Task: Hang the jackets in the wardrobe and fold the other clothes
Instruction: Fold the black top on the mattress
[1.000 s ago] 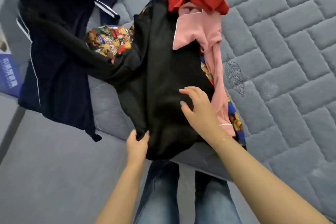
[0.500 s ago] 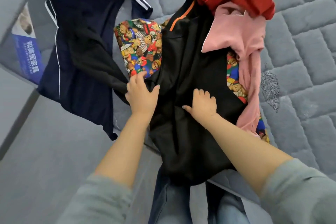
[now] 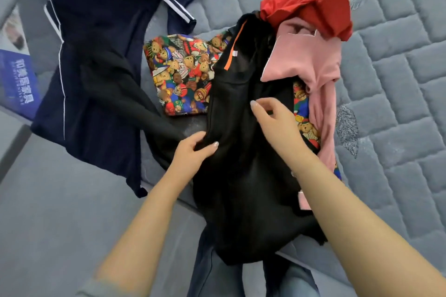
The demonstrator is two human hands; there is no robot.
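Observation:
A black garment (image 3: 241, 176) with an orange strip at its collar lies on the grey quilted mattress (image 3: 398, 79) and hangs over the near edge. My left hand (image 3: 193, 152) grips its left side where a black sleeve (image 3: 120, 94) runs off to the left. My right hand (image 3: 272, 118) pinches the black cloth near the middle. A pink garment (image 3: 313, 65) and a red one (image 3: 306, 7) lie on its far right part. Under the pile shows a bear-print garment (image 3: 181, 75).
A navy jacket (image 3: 96, 31) with white piping lies spread at the left, hanging over the mattress edge. A blue printed label (image 3: 17, 79) is on the mattress side at far left. Grey floor (image 3: 60, 224) is below. My jeans (image 3: 217, 279) show at the bottom.
My left hand dropped from the bear-print edge to grip the black garment's left side. My right hand lifted off the cloth and now pinches it higher up.

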